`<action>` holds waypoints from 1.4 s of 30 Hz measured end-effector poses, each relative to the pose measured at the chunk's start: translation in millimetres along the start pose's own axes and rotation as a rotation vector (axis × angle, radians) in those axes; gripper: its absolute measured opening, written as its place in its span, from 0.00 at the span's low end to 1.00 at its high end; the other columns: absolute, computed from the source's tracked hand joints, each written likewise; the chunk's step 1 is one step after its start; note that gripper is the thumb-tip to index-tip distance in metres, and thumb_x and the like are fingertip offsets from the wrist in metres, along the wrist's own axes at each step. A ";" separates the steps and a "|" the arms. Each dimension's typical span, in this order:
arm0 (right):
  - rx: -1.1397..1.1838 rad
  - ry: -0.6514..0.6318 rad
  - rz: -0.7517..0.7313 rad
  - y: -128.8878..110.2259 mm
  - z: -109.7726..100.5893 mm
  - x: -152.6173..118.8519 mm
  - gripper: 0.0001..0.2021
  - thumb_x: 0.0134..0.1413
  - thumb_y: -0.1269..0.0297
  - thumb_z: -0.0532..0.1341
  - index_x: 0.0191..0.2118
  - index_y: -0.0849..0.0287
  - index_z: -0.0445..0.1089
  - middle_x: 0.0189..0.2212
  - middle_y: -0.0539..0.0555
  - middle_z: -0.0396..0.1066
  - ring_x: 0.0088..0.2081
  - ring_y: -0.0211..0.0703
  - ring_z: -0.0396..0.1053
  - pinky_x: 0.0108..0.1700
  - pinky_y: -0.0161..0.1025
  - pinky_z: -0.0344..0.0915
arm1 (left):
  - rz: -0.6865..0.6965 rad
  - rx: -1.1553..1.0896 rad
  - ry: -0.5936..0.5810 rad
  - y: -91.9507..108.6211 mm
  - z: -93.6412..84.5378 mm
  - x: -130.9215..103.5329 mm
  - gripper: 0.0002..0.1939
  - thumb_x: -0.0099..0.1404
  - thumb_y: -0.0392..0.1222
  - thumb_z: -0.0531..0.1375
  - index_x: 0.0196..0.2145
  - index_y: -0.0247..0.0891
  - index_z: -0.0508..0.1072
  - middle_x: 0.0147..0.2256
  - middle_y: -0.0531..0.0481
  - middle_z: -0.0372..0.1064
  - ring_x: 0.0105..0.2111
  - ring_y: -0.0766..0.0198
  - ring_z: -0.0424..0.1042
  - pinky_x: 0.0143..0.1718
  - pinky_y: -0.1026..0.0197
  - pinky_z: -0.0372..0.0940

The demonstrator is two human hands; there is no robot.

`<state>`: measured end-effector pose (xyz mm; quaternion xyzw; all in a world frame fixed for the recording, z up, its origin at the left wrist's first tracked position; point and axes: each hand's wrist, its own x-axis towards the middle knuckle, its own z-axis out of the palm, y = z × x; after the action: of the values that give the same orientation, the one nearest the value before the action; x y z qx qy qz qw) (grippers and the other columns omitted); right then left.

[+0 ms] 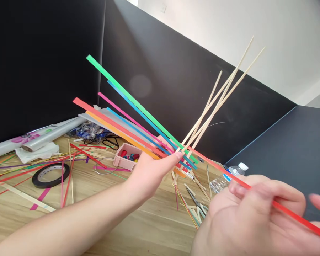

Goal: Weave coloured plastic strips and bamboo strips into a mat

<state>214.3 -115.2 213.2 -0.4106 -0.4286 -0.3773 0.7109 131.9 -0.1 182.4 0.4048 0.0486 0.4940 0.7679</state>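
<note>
My left hand (156, 167) is closed on a bundle of crossed weaving strips, its thumb pressing near where they meet. Coloured strips fan out to the upper left, among them a green strip (128, 93), a pink strip (122, 111) and an orange strip (117, 132). Several pale wooden strips (216, 104) cross them and reach to the upper right. My right hand (258, 213), large at the lower right, pinches a long red strip (229, 174) between thumb and fingers. The red strip's far end runs to the crossing by my left hand; whether it is woven in is hidden.
Black tape (51, 175) lies at left among loose strips on the wooden table (101, 220). Behind my left hand sits a pink box (120, 161) with small coloured pieces. Scissors (197, 202) and a plastic bottle (221, 183) are at right. Black panels (162, 71) stand around.
</note>
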 end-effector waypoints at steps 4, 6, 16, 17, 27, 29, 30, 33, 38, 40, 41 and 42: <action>0.026 -0.162 0.042 -0.4 22.2 -4.2 0.08 0.48 0.78 0.65 0.32 0.59 0.67 0.28 0.48 0.67 0.26 0.35 0.66 0.25 0.36 0.65 | 0.074 0.117 -0.005 0.3 0.2 -1.7 0.13 0.56 0.39 0.70 0.25 0.39 0.68 0.24 0.58 0.67 0.27 0.71 0.69 0.33 0.67 0.67; -0.014 -0.260 0.087 0.4 23.8 -7.6 0.08 0.48 0.78 0.65 0.31 0.59 0.68 0.29 0.49 0.68 0.29 0.35 0.68 0.26 0.34 0.65 | 0.112 0.176 -0.014 1.7 1.2 -2.5 0.13 0.56 0.37 0.69 0.24 0.39 0.67 0.24 0.58 0.67 0.27 0.70 0.68 0.31 0.67 0.66; -0.202 -0.350 -0.086 -3.4 17.8 -18.7 0.11 0.47 0.80 0.64 0.34 0.57 0.66 0.33 0.51 0.70 0.35 0.41 0.73 0.36 0.44 0.74 | 0.161 0.181 0.048 3.3 4.4 -1.6 0.11 0.56 0.36 0.69 0.24 0.40 0.69 0.23 0.57 0.70 0.26 0.68 0.70 0.30 0.65 0.65; -0.205 -0.383 -0.086 -4.6 15.1 -18.4 0.12 0.48 0.80 0.63 0.35 0.57 0.66 0.33 0.51 0.70 0.36 0.42 0.73 0.37 0.44 0.74 | 0.159 0.178 0.048 3.4 4.0 -1.7 0.11 0.56 0.36 0.68 0.24 0.40 0.69 0.23 0.58 0.69 0.25 0.69 0.69 0.29 0.65 0.64; -0.273 -0.429 -0.065 -8.4 12.6 -23.9 0.13 0.51 0.77 0.62 0.41 0.56 0.69 0.36 0.53 0.72 0.38 0.43 0.74 0.38 0.42 0.74 | 0.170 0.208 0.076 6.0 3.0 -3.4 0.12 0.58 0.37 0.68 0.24 0.40 0.67 0.20 0.59 0.66 0.22 0.71 0.64 0.25 0.67 0.61; -0.256 -0.432 -0.080 -4.8 17.0 -26.5 0.13 0.51 0.76 0.62 0.43 0.55 0.68 0.37 0.52 0.72 0.39 0.43 0.74 0.38 0.43 0.74 | 0.163 0.224 0.054 6.7 4.1 -4.3 0.13 0.59 0.37 0.67 0.23 0.40 0.66 0.20 0.59 0.65 0.21 0.71 0.64 0.24 0.66 0.60; -0.240 -0.440 -0.084 -3.4 18.3 -27.4 0.13 0.52 0.76 0.62 0.43 0.55 0.67 0.36 0.52 0.71 0.38 0.42 0.73 0.38 0.43 0.74 | 0.167 0.233 0.044 6.9 4.3 -4.7 0.13 0.59 0.36 0.67 0.23 0.40 0.66 0.20 0.59 0.65 0.21 0.71 0.64 0.24 0.66 0.60; -0.212 -0.439 -0.110 -0.8 19.5 -28.3 0.13 0.52 0.75 0.62 0.43 0.55 0.67 0.36 0.52 0.71 0.38 0.42 0.73 0.38 0.43 0.74 | 0.195 0.266 0.032 6.4 3.3 -5.3 0.13 0.59 0.36 0.67 0.23 0.40 0.66 0.20 0.58 0.65 0.22 0.70 0.65 0.25 0.67 0.60; -0.336 -0.453 -0.088 -1.2 22.2 -26.7 0.11 0.53 0.74 0.62 0.41 0.54 0.68 0.38 0.53 0.71 0.40 0.43 0.73 0.40 0.42 0.74 | 0.190 0.350 0.031 3.3 -0.2 -5.3 0.13 0.59 0.38 0.67 0.24 0.39 0.65 0.21 0.59 0.64 0.21 0.72 0.62 0.23 0.68 0.57; -0.331 -0.431 0.004 -1.9 25.2 -25.4 0.07 0.53 0.74 0.62 0.36 0.55 0.68 0.36 0.52 0.71 0.39 0.42 0.72 0.38 0.41 0.73 | 0.168 0.358 0.013 2.3 -0.2 -4.9 0.13 0.59 0.38 0.67 0.24 0.39 0.65 0.21 0.59 0.62 0.22 0.73 0.60 0.23 0.68 0.57; -0.298 -0.414 0.066 -1.6 26.8 -24.4 0.06 0.52 0.74 0.62 0.33 0.55 0.67 0.34 0.51 0.70 0.37 0.41 0.72 0.37 0.40 0.72 | 0.152 0.342 0.001 1.9 0.1 -4.5 0.13 0.59 0.37 0.66 0.24 0.38 0.64 0.20 0.59 0.62 0.22 0.73 0.60 0.24 0.69 0.57; -0.247 -0.398 0.126 -0.8 28.3 -23.3 0.06 0.52 0.74 0.62 0.30 0.56 0.66 0.33 0.51 0.69 0.36 0.40 0.71 0.36 0.39 0.72 | 0.136 0.312 -0.010 1.5 0.6 -4.0 0.13 0.59 0.37 0.66 0.24 0.38 0.64 0.20 0.60 0.61 0.22 0.74 0.60 0.24 0.69 0.57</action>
<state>196.9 -85.5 200.4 -0.5867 -0.4841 -0.2935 0.5790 129.2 -3.4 182.5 0.5239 0.0933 0.5292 0.6609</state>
